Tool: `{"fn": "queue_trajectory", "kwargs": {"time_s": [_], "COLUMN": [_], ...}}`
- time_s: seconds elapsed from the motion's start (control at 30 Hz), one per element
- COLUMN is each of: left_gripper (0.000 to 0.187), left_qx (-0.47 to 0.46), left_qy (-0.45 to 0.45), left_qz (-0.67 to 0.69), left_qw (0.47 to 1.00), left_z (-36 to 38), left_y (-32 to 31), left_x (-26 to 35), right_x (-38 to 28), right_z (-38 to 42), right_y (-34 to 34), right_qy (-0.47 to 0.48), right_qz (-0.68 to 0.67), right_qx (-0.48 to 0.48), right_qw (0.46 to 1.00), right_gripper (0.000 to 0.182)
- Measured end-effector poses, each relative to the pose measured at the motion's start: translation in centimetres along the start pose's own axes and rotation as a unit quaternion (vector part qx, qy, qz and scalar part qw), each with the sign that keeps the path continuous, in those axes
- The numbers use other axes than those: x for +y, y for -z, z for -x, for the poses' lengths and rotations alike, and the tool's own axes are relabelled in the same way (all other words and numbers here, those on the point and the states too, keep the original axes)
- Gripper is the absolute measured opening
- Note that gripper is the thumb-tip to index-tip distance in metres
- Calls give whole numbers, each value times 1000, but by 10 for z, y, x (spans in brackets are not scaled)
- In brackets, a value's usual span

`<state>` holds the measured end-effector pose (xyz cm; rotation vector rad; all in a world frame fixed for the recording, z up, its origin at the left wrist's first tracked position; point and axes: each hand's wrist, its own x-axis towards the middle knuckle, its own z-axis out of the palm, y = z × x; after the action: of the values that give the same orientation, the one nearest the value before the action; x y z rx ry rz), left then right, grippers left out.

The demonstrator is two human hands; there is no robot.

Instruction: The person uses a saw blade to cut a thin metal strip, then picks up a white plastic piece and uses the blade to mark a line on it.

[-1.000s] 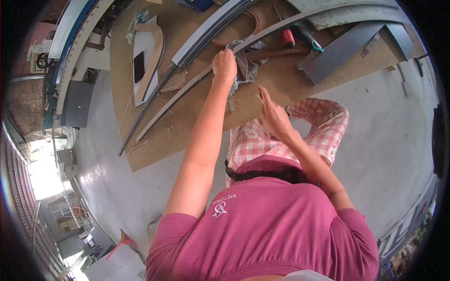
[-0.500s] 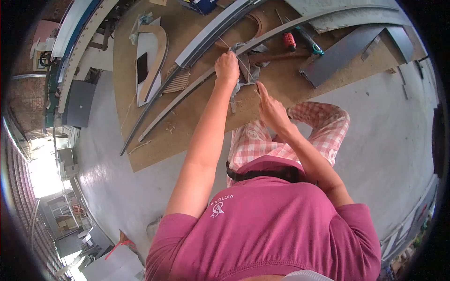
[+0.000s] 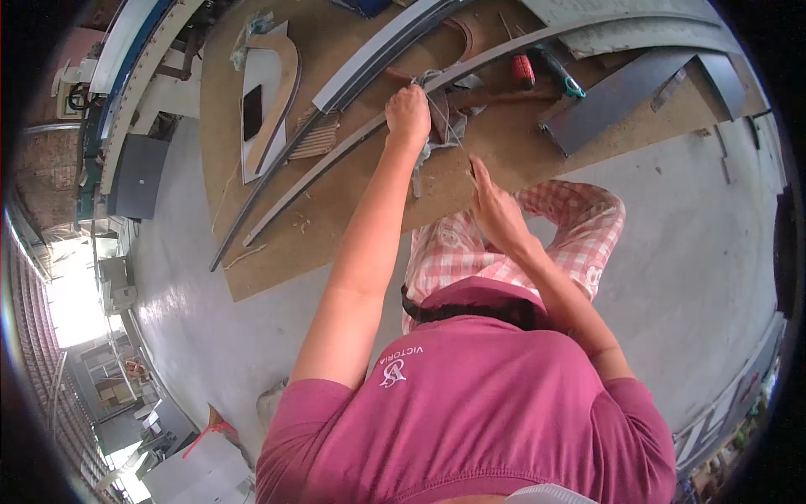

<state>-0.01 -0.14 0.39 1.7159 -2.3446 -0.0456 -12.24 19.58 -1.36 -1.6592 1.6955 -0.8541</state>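
A broad brown worktop [image 3: 290,252] fills the upper part of the view, wide enough for long pieces to lie across it at full length. The longest is a narrow curved strip [image 3: 478,64], sweeping diagonally from the near left end of the worktop to the far right; next to it, on its far side, lies a white-and-dark curved profile [image 3: 357,74] with a similar bend, perhaps put there because the two lie neatly alongside each other. A dark angled panel [image 3: 609,105] rests to the right, apart from both hands. At the left, a curved wooden piece [image 3: 290,88] sits on a white board [image 3: 269,77], and a slatted piece [image 3: 316,139] is partly tucked beside the profile. The person's left hand [image 3: 407,112] is curled tightly over the curved strip, seemingly clamped on it to keep so long a length from sliding or rolling; its underside is hidden. The right hand [image 3: 497,210], near the worktop's front edge, is closed on a slim dark piece [image 3: 473,170], which juts out beyond the fingers; a thin pale line runs from near there towards the left hand, and whether it is a cord or a tool's shaft I cannot tell. Between the hands lies a crumpled grey wrapping [image 3: 442,124], just beside the strip. Smaller again are a dark phone [image 3: 252,112], flat on the board, and a red-handled screwdriver [image 3: 523,72], within reach but untouched.
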Motion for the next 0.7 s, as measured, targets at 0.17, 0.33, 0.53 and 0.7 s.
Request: {"fn": "queue_trajectory", "kwargs": {"time_s": [0.17,0.33,0.53,0.7], "left_gripper": [13,12,14,14], "left_qx": [12,15,19,19], "left_qy": [-2,-7,-10,-3], "left_qz": [9,5,2,13], "left_qw": [1000,1000,1000,1000], "left_z": [0,1,2,6], "left_y": [-2,-5,-5,-9], "left_x": [-3,-3,-4,-3], "right_x": [-7,-4,-15,-5], "right_z": [-28,-3,-27,-10], "right_y": [1,0,8,8], "right_qy": [-10,8,-18,12], "right_qz": [37,9,42,18], "right_qx": [-32,2,-35,-2], "right_qw": [999,1000,998,1000], "right_gripper": [58,58,55,54]}}
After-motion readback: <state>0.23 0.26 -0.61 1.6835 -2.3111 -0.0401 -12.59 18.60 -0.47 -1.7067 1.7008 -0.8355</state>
